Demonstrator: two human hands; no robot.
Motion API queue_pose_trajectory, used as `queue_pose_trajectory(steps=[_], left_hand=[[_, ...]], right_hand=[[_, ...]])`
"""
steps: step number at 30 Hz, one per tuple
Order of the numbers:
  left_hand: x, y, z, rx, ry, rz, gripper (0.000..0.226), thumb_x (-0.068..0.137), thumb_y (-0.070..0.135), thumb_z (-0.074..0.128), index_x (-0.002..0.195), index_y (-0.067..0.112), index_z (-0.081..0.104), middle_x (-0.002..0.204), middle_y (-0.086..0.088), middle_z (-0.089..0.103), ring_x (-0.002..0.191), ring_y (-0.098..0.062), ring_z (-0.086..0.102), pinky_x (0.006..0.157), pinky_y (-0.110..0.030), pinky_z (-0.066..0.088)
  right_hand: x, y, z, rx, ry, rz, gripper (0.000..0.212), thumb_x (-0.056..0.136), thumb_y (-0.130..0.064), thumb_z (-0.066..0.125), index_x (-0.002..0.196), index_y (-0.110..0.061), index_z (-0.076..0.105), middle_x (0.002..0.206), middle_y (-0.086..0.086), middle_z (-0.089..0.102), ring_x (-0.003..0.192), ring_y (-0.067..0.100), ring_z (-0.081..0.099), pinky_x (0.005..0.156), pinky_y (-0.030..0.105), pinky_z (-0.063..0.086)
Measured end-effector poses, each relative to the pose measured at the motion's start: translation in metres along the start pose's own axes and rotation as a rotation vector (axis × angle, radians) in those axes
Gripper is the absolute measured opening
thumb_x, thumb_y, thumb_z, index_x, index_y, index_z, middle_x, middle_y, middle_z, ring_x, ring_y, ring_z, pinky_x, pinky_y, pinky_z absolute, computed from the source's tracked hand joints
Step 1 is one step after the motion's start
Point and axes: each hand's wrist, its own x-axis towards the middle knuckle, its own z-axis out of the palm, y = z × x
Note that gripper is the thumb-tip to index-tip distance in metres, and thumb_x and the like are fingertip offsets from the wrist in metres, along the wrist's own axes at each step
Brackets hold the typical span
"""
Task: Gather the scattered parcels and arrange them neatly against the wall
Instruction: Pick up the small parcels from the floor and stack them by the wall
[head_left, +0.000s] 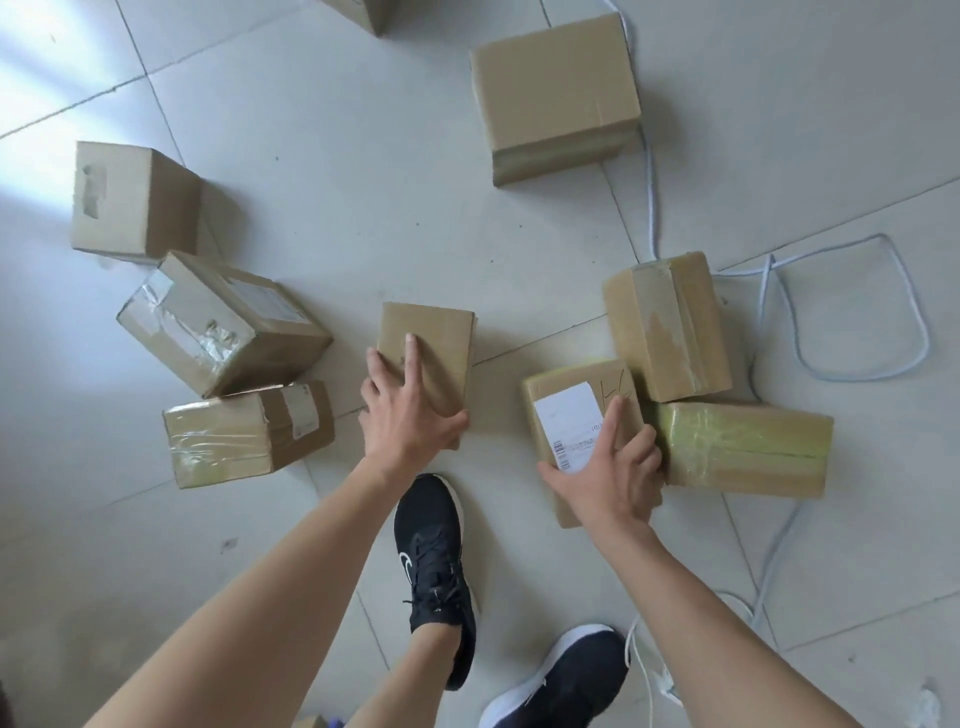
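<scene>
**Two parcels gripped at once**

Gathering step: the left hand clasps the plain parcel at frame centre, fingers wrapped over its edges. The right hand grips the labelled parcel just right of it. Next, likely lift both; no wall is in view.

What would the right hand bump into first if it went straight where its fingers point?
Probably the tall taped parcel standing just past the labelled parcel that the right hand holds. How close the two parcels are is hard to judge from above.
</scene>
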Motion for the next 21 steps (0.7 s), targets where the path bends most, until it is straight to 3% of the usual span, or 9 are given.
queue_pose_trajectory(steps=[5,13,21], left_hand=[[-0.092,-0.021,-0.039,-0.109,0.009,-0.025,0.121,0.063,0.068,0.07,0.151,0.036,-0.008,0.157,-0.019,-0.007,0.134,-0.043,0.024,0.097,-0.054,0.041],[-0.292,-0.077,-0.099,-0.27,0.126,-0.289,0.121,0.061,0.078,0.057,0.148,0.039,-0.018,0.156,-0.015,-0.007,0.133,-0.04,0.028,0.096,-0.051,0.044],[-0.494,-0.144,-0.116,-0.728,0.302,-0.822,0.125,0.06,0.079,0.058,0.147,0.04,-0.022,0.154,-0.011,-0.02,0.14,-0.041,0.02,0.106,-0.049,0.035]], right_hand=[[-0.054,-0.01,-0.07,-0.112,-0.012,-0.092,0.133,0.054,-0.087,0.061,0.153,-0.027,-0.003,0.144,0.025,0.017,0.118,0.041,0.04,0.093,0.045,0.042],[-0.215,-0.067,-0.155,-0.346,-0.003,-0.397,0.13,0.056,-0.092,0.048,0.152,-0.024,-0.009,0.129,0.018,0.018,0.109,0.035,0.041,0.09,0.041,0.042],[-0.438,-0.07,-0.131,-0.57,-0.028,-0.747,0.133,0.053,-0.098,0.039,0.148,-0.023,-0.016,0.135,0.022,0.022,0.118,0.037,0.04,0.096,0.043,0.042]])
